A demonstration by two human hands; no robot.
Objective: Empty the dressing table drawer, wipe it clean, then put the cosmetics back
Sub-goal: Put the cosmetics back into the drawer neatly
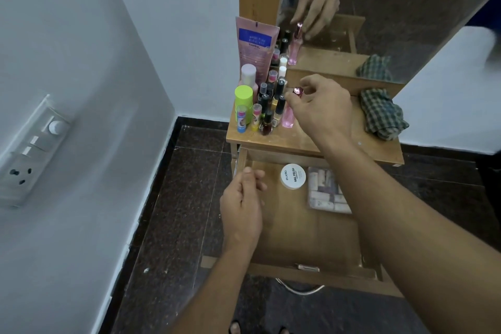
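Two things lay in the open drawer (298, 238): a white tub (293, 176) and a clear box (326, 190), both toward its back, so the emptying looked unfinished; the right hand (322, 106) pinched the cap of a pink perfume bottle (288, 119) standing on the desk (311, 141) just beside the packed cluster of cosmetics (260, 100), likely to keep the group tight and the desk's middle free; the left hand (241, 203) hung by the drawer's left wall, fingers loosely curled, holding nothing; a checked cloth (382, 114) lay at the desk's right, handy for wiping.
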